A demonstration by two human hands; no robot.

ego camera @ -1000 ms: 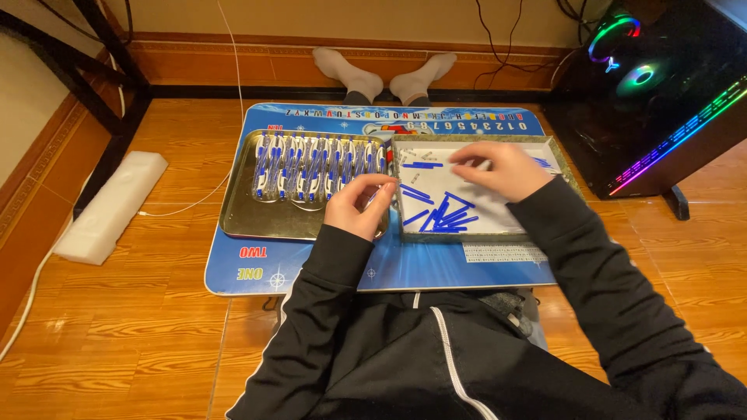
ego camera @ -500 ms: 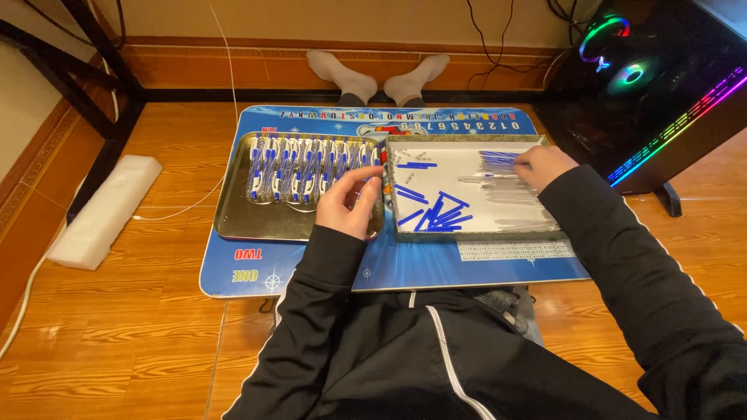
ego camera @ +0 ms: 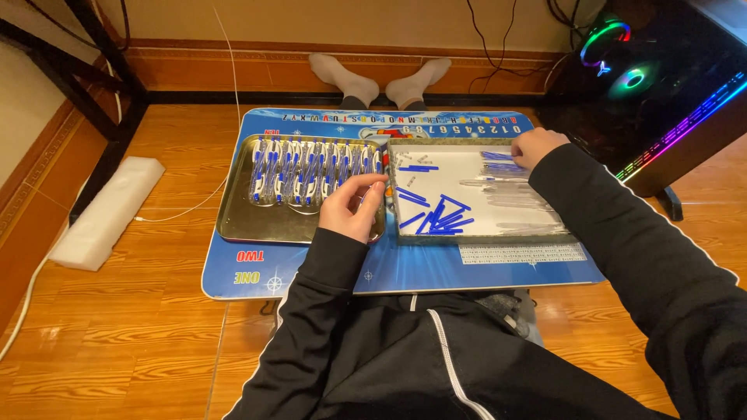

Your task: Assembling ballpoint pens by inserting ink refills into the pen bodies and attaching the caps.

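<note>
A: Now, how did the parts look?
B: Blue pen parts [ego camera: 436, 218] lay loose in the white tray [ego camera: 537, 231] on the worktop [ego camera: 405, 268]; assembled pens [ego camera: 311, 167] filled the metal tray [ego camera: 257, 229].
A: Hands?
B: Left hand [ego camera: 352, 206] curled at the trays' junction, contents hidden. Right hand [ego camera: 535, 146] pinched parts at the white tray's far corner.

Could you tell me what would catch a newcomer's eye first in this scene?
Probably the two trays side by side on the blue mat: a metal tray lined with blue-and-white pens, and a white tray strewn with loose blue parts. The left hand rests between them; the right hand reaches the white tray's far corner.
</note>
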